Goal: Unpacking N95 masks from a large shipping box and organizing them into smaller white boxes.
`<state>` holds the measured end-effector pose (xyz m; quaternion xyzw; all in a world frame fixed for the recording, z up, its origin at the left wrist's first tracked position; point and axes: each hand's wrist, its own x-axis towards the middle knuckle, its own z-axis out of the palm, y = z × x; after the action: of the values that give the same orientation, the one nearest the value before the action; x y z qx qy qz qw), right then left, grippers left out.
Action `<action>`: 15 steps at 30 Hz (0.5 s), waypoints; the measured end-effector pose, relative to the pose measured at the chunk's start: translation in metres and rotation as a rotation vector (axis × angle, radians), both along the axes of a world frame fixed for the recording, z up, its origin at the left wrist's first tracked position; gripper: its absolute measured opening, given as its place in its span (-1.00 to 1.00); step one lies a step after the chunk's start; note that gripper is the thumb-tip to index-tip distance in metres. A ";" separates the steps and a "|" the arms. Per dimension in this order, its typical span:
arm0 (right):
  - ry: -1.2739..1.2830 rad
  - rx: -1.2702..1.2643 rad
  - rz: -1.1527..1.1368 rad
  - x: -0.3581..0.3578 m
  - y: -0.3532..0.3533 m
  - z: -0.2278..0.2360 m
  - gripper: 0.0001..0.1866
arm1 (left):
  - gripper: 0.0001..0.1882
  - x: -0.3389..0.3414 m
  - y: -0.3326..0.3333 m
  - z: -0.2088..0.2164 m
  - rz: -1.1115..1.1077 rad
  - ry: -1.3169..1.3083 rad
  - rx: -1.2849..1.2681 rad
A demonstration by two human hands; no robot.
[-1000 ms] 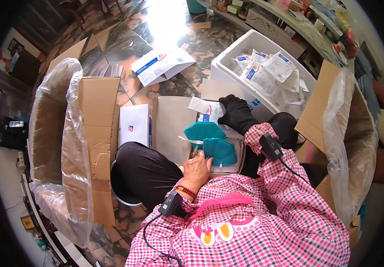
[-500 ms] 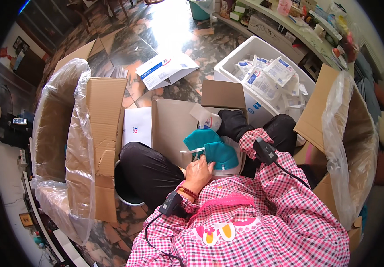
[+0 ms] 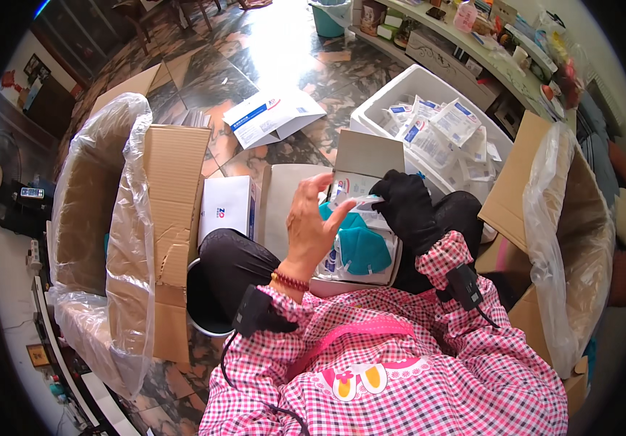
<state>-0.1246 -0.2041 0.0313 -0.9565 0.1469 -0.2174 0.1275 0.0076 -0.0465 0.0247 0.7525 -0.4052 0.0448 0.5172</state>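
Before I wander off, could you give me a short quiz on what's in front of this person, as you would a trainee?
1. Which hand wears the black glove?

2. What does the white foam box hold?
A) shoes
B) packets
C) bottles

3. True or false: the teal masks lie in that foam box too.

Key:
1. The right hand.
2. B.
3. False; the teal masks lie in a different open box.
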 end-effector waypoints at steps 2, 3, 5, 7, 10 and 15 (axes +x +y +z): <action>0.006 0.018 0.016 -0.001 0.003 0.005 -0.73 | -0.78 0.006 -0.007 -0.002 -0.206 0.221 -0.070; 0.012 0.036 0.033 -0.001 0.004 0.008 -0.73 | -0.78 0.006 -0.006 -0.004 -0.207 0.222 -0.069; -0.021 0.180 0.049 -0.001 0.007 0.015 -0.76 | -0.86 0.003 -0.008 -0.004 -0.216 0.507 -0.034; -0.055 0.326 0.068 0.001 0.008 0.014 -0.79 | -0.88 -0.002 -0.010 -0.008 -0.217 0.520 -0.038; 0.007 0.252 0.151 0.006 0.012 0.001 -0.83 | -0.89 -0.011 -0.009 -0.010 -0.241 0.497 -0.025; 0.013 0.011 0.123 0.002 0.031 -0.003 -0.92 | -0.89 -0.015 -0.007 -0.039 -0.293 0.782 -0.120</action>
<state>-0.1225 -0.1733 0.0280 -0.9644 0.0897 -0.2022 0.1448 -0.0079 -0.0534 -0.0143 0.6158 -0.2778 -0.2947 0.6758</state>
